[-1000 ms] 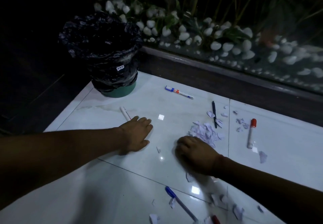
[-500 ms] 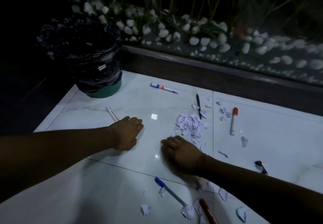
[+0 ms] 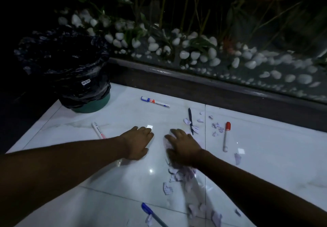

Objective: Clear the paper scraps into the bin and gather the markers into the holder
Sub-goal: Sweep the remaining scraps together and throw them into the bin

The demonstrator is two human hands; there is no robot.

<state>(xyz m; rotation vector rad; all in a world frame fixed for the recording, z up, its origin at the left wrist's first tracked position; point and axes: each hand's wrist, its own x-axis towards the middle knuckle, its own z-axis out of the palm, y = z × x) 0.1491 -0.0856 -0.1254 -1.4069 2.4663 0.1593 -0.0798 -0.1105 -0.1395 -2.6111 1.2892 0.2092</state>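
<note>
On the white tiled floor, my left hand [image 3: 137,143] lies flat, palm down, holding nothing. My right hand [image 3: 182,146] is spread flat over the main heap of paper scraps [image 3: 182,174], which spills out below my wrist. More scraps [image 3: 216,128] lie near a red-capped marker [image 3: 226,136]. A black pen [image 3: 190,119] lies just beyond my right hand. A blue-and-white marker [image 3: 154,101] lies farther back. A white marker [image 3: 97,130] sits left of my left forearm. A blue-capped pen [image 3: 152,214] lies near the bottom. The bin [image 3: 67,67], lined with a black bag, stands at the back left.
A dark wooden ledge [image 3: 194,83] runs along the back, with a glass pane, white pebbles [image 3: 185,54] and plants behind it. The floor drops into darkness on the left past the tile edge [image 3: 35,125]. Loose scraps [image 3: 212,214] lie at the bottom right.
My right hand has slid forward onto the scrap heap, covering most of it and leaving scraps trailing behind. My left hand has shifted right, closer to it. The view has moved nearer.
</note>
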